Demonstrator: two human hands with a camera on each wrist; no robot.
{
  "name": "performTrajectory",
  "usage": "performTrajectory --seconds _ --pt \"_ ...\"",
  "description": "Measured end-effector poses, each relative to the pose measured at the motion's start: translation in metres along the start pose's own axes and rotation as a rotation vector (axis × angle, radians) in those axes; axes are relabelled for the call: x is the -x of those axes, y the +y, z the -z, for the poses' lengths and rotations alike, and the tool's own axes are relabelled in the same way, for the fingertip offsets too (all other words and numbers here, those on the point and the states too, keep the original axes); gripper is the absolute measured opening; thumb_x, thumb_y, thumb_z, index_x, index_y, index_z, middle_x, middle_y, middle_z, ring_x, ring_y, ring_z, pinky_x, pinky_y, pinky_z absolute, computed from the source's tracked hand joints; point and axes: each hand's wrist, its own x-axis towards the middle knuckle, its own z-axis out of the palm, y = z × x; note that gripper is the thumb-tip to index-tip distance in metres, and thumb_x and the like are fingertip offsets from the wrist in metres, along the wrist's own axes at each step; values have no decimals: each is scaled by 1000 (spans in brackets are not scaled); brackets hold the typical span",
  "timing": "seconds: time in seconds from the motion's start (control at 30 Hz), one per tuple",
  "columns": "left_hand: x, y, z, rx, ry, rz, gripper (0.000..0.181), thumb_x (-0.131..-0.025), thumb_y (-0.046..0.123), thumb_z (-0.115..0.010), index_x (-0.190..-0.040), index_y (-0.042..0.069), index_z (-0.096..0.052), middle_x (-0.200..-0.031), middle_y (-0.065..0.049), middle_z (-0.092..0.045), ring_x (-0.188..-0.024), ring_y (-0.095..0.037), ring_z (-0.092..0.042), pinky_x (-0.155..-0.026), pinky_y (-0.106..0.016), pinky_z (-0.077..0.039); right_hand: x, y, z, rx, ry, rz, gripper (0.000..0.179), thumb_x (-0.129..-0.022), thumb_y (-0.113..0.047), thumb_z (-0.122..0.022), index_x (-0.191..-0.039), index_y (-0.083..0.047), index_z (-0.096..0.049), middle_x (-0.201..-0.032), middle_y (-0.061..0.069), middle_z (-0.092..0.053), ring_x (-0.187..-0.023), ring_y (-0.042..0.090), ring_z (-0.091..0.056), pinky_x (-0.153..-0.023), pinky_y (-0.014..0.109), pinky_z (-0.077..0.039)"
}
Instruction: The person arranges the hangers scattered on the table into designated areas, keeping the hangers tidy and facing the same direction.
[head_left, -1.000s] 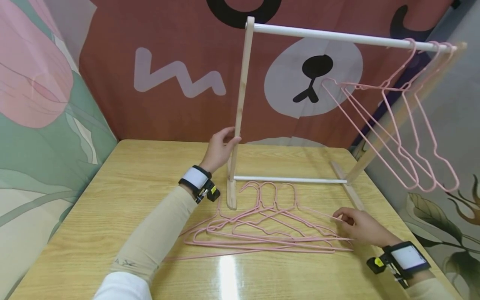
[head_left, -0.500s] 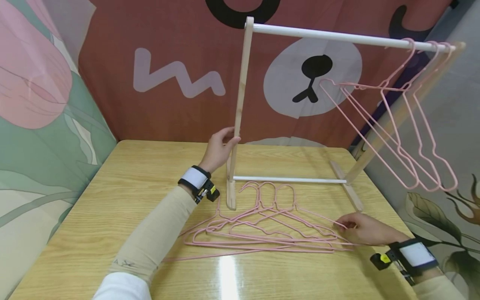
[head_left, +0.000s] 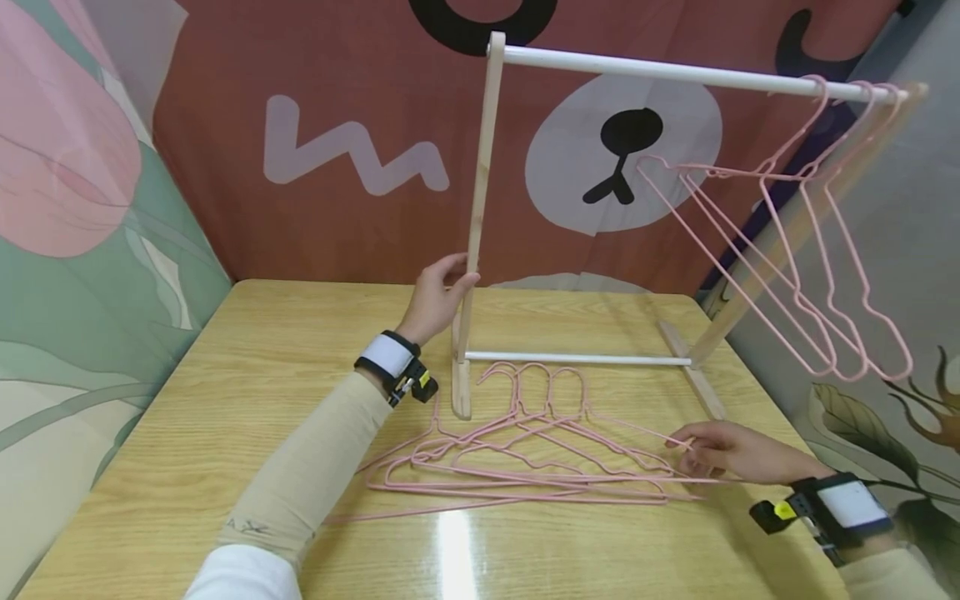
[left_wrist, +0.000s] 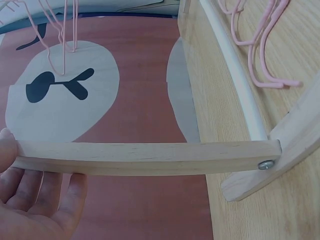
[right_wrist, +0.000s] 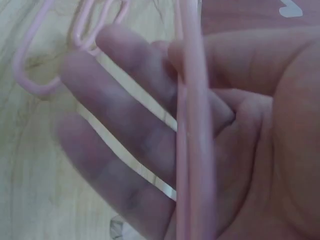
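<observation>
A rack with wooden side posts stands on the table. My left hand point(head_left: 435, 300) holds its left post point(head_left: 482, 167), thumb on the near side and fingers behind; the left wrist view shows this post point(left_wrist: 150, 158) lying across the fingers. My right hand point(head_left: 738, 454) pinches the right end of a pink hanger point(head_left: 633, 427) at the pile's edge. In the right wrist view, pink hanger rods point(right_wrist: 198, 125) pass between thumb and index finger, the other fingers extended. Several pink hangers point(head_left: 517, 410) lie overlapped on the table, hooks toward the rack.
Three pink hangers point(head_left: 767, 177) hang at the right end of the white top rail point(head_left: 637, 69). A lower white rod point(head_left: 577, 359) joins the rack's feet. Printed cloth point(head_left: 337, 233) hangs behind the wooden table point(head_left: 187, 400).
My right hand has shifted slightly right and closed its thumb and finger on the hanger, whose end has moved with it. The left hand stays on the post.
</observation>
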Motion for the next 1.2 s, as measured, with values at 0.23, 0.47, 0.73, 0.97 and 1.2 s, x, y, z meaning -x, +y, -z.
performTrajectory --seconds 0.23,0.47,0.73,0.97,1.2 --pt "0 0 0 -8 -1 9 37 -103 15 -61 -138 0 -59 -121 -17 -67 -113 -29 -63 -97 -40 -55 6 -9 4 -70 -48 -83 33 -108 1 -42 -140 4 -50 -113 18 -73 -88 21 -74 -59 42 -62" --pt "0 0 0 -11 -5 -2 37 -103 14 -61 -137 -2 -59 -121 -18 -67 -113 -29 -63 -98 -41 -54 13 -13 5 -300 -142 -46 48 -109 5 -30 -151 -12 -47 -120 23 -69 -82 36 -75 -58 40 -62" --pt "-1 0 1 -5 -5 -5 37 -103 14 -62 -137 -3 -59 -120 -18 -67 -111 -29 -63 -97 -41 -55 15 -19 8 -475 -204 72 52 -108 10 -17 -156 -1 -30 -129 31 -61 -86 43 -72 -61 39 -63" --pt "-2 0 1 -9 -5 2 37 -103 15 -62 -137 -1 -60 -120 -17 -67 -112 -28 -63 -96 -40 -54 15 -28 11 -502 -199 94 54 -107 10 -10 -157 1 -29 -132 27 -61 -84 33 -75 -58 35 -62" --pt "-2 0 1 -7 -8 0 37 -104 14 -61 -137 -2 -59 -121 -18 -67 -113 -28 -63 -98 -40 -54 17 -40 13 -536 -201 98 53 -107 10 -8 -156 3 -29 -129 33 -58 -81 31 -75 -56 29 -60"
